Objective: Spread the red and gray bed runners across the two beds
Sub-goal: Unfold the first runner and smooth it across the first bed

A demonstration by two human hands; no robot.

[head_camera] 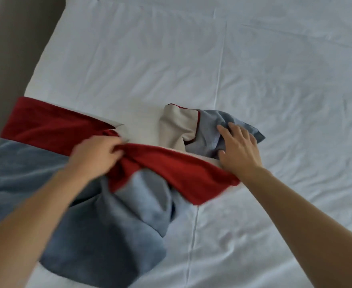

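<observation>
A red and gray bed runner (46, 125) lies flat over the left part of the left bed (129, 69). Toward the middle it is bunched and twisted, with a red band (183, 171) and gray folds (129, 215) piled up. My left hand (96, 154) pinches the red cloth at the twist. A flipped end with a pale beige lining (175, 125) and gray cloth lies beside the seam (219, 80) between the two beds. My right hand (237, 148) rests flat with fingers apart on that gray cloth.
White sheets cover both beds; the right bed (295, 90) is wrinkled. A dark floor strip (9, 48) runs along the left bed's edge.
</observation>
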